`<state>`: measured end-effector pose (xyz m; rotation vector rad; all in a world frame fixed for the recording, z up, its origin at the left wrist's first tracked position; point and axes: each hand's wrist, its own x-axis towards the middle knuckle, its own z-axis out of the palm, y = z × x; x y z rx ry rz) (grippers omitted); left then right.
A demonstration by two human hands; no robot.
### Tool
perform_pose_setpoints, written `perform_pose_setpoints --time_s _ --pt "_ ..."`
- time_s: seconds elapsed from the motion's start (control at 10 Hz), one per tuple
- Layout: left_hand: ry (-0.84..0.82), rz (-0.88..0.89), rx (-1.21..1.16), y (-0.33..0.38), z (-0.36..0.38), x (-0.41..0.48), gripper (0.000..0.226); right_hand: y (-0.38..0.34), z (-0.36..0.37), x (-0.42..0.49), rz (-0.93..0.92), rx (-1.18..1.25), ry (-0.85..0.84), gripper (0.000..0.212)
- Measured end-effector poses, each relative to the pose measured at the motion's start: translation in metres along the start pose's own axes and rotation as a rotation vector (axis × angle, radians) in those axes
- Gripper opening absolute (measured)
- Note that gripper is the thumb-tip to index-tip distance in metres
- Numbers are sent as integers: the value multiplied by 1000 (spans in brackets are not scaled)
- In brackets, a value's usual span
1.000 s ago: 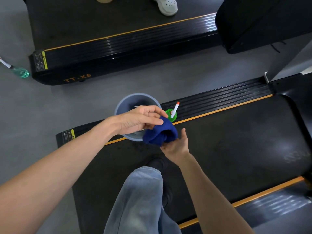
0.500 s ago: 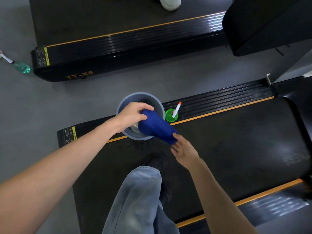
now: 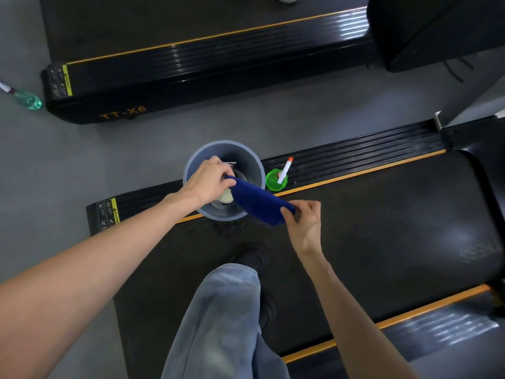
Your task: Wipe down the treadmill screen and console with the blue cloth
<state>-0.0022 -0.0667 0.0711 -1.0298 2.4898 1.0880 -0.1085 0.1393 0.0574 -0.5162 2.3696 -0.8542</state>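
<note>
Two hands, left hand (image 3: 209, 179), right hand (image 3: 304, 222), gripping blue cloth (image 3: 259, 201), over bucket (image 3: 191, 170)

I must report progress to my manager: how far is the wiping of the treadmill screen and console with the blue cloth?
Done: the blue cloth is picked up, nothing more. In hand: the left hand and right hand each grip one end, holding it stretched over the rim of the grey bucket. Left: all the wiping; the cloth touches no screen or console yet.

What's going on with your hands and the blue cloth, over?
Left hand grips one end of blue cloth, right hand pinches the other. Cloth stretched above grey bucket. Green spray bottle beside bucket, nothing blocking.
</note>
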Motion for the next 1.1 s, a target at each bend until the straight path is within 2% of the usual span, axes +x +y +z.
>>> perform_pose_setpoints --time_s 0.1,0.2,0.3,0.4,0.5,0.6,0.7,0.9,1.0,1.1 --pt "-40 -23 -169 -1 1 9 7 -2 1 10 -58 123 -58 6" --pt "-62 -34 -320 -4 5 17 7 -9 3 19 -36 192 -57 5" --pt "32 5 -390 -5 12 24 6 -12 9 28 -34 202 -4 4" --pt "77 15 -427 -13 23 28 6 -1 22 26 -70 204 33 6" --pt "-17 -12 -346 -34 43 28 6 26 45 14 -110 89 -23 8" --pt "-140 -72 -250 -66 70 22 9 52 67 -2 -129 -50 -198 12" --pt "-196 -167 -220 -85 86 15 8 64 79 -9 -39 -48 -288 14" --pt "-10 -200 -353 -70 93 38 11 52 87 17 203 167 -125 17" --pt "-70 -257 -281 -61 102 56 22 48 94 37 383 228 -89 29" --pt "-174 -311 -130 -48 105 59 55 49 97 44 529 274 -178 51"
